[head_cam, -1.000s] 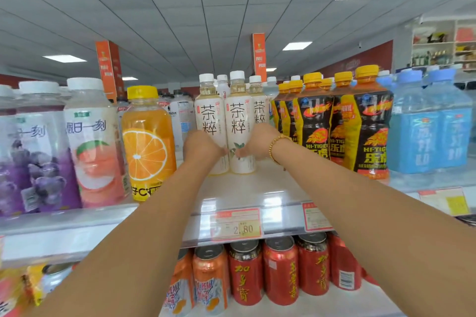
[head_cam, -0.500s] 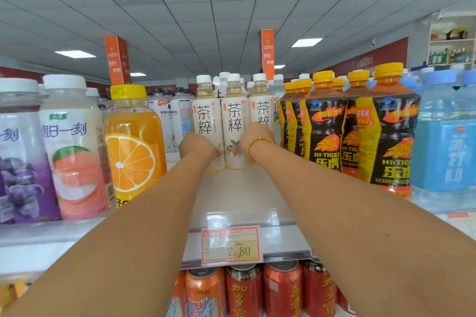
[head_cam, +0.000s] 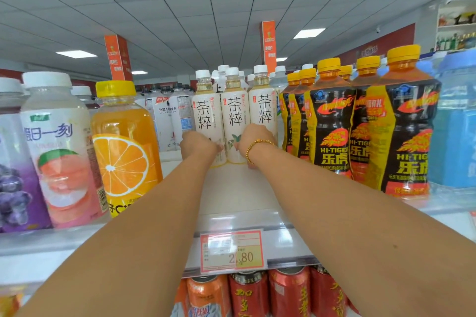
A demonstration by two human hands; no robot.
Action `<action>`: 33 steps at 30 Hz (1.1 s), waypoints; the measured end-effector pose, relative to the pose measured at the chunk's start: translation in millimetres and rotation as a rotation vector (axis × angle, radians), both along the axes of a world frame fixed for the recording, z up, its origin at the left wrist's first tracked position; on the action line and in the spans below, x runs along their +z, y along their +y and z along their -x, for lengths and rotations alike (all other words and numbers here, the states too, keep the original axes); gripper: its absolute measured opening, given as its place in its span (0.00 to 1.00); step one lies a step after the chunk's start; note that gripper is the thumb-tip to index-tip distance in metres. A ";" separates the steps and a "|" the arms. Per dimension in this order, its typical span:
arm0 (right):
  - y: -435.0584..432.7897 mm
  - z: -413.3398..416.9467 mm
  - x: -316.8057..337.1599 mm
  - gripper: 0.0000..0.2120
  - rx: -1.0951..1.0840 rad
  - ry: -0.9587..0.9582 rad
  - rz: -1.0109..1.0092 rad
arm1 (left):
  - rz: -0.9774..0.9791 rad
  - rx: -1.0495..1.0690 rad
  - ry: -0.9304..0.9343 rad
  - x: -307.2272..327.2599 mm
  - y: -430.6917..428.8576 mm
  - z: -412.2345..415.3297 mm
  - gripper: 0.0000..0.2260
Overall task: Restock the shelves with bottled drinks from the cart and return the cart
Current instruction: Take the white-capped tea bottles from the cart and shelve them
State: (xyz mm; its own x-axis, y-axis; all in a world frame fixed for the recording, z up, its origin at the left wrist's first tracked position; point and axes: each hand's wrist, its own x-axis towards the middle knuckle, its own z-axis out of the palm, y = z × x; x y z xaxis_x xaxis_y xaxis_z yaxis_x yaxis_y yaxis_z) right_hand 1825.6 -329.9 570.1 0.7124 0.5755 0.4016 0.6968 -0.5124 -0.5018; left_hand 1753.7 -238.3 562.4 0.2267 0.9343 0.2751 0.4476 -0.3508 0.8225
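Note:
Three white tea bottles with white caps stand in a row deep on the top shelf (head_cam: 239, 198). My left hand (head_cam: 198, 147) grips the lower part of the left tea bottle (head_cam: 206, 116). My right hand (head_cam: 255, 140), with a gold bead bracelet at the wrist, grips the bottom of the right tea bottle (head_cam: 264, 110). The middle tea bottle (head_cam: 235, 117) stands between my hands. More white-capped bottles stand behind the row. Most of my fingers are hidden behind the hands. The cart is out of view.
An orange juice bottle (head_cam: 123, 147) and peach and grape drinks stand to the left. Black and yellow energy drink bottles (head_cam: 332, 121) and blue bottles (head_cam: 453, 126) line the right. A price tag (head_cam: 233, 252) marks the shelf edge, with red cans (head_cam: 248, 293) below.
The view has moved closer to the shelf and tilted up. Both hands reach farther back along the shelf, and the tea bottles now stand as a tight row of three.

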 end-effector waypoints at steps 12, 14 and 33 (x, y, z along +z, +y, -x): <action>-75.5 31.2 22.6 0.08 0.072 -0.370 0.099 | -0.172 -0.231 0.157 38.3 -92.5 63.1 0.03; -119.2 40.4 17.4 0.17 -0.005 -0.466 0.079 | -0.347 -0.326 -0.051 32.4 -121.6 90.5 0.07; -571.6 49.7 -313.8 0.18 -0.692 0.441 0.163 | 0.091 -1.439 0.190 -308.2 -459.9 -0.3 0.18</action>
